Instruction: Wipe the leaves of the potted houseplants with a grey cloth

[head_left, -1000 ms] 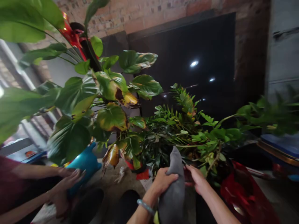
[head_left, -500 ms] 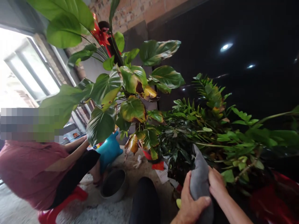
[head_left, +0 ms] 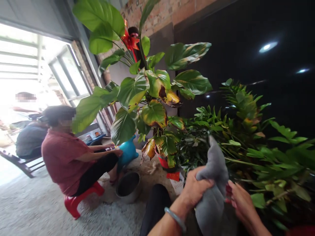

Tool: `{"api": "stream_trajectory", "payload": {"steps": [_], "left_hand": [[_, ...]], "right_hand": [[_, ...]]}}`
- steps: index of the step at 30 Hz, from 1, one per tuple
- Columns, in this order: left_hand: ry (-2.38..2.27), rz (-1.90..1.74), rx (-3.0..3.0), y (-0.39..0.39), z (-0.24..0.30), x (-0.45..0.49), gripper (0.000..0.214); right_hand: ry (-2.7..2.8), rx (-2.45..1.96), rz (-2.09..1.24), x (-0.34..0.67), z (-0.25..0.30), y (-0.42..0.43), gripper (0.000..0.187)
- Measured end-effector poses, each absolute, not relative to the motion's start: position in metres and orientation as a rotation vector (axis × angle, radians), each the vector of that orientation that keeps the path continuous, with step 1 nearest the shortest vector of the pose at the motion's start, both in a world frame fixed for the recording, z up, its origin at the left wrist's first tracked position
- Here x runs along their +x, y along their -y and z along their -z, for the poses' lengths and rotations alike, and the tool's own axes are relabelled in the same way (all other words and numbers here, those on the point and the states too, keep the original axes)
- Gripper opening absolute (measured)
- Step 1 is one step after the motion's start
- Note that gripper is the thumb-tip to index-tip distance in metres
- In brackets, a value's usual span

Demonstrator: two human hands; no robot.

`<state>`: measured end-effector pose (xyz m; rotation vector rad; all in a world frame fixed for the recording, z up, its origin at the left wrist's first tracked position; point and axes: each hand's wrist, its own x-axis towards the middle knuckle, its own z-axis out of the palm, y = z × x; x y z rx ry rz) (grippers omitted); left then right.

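A: Remote entry, head feed only. Where do I log the grey cloth (head_left: 211,206)?

B: In the air, between the hands, to the right of a dark knee (head_left: 157,206) and in front of the green leaves (head_left: 243,105). Its lower end runs toward the bottom of my view.

A: Hands?

B: Left hand (head_left: 195,186), bracelet (head_left: 175,219) at its wrist: closed round the cloth's middle, thumb across the front. I judge this the steadying grip, since it sits between two fuller parts and holds the thing roughly upright. Right hand (head_left: 242,200): narrow, fingers gathered at the cloth's right edge. I read finer handling there, but cannot tell whether it pinches the fabric; a small reddish patch at the fingertips is unclear to me.

A: Look of the cloth?

B: Matte, soft, tapering to a curved tip on top, bulged beside the thumb, creased under it, broad below. Probably padded; should give when pressed.

A: The floor (head_left: 103,218)?

B: A bucket (head_left: 128,188) stands on it, left of the knee. Farther left, a person in a red shirt (head_left: 65,157) sits on a stool (head_left: 73,203), hands at a blue thing (head_left: 128,152); I suppose the low seat brings it within reach. A potted plant (head_left: 154,113) stands toward the floor's back edge, near a dark panel (head_left: 233,42), probably to be out of the way.
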<state>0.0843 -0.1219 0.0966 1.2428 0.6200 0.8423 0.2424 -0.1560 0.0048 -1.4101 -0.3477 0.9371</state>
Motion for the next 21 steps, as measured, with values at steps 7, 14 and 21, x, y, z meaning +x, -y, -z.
{"api": "stream_trajectory", "payload": {"steps": [7, 14, 21], "left_hand": [[-0.745, -0.887, 1.23, 0.085, -0.119, 0.088, 0.062], [-0.732, -0.522, 1.123, 0.107, -0.067, 0.064, 0.066], [-0.632, -0.791, 0.973, 0.065, -0.113, 0.078, 0.055]], "right_hand": [[0.216, -1.319, -0.931, 0.234, -0.024, 0.159, 0.042], [0.137, -1.315, -0.958, 0.24, -0.03, 0.162, 0.034], [0.154, -1.258, -1.01, 0.236, -0.042, 0.163, 0.036]]}}
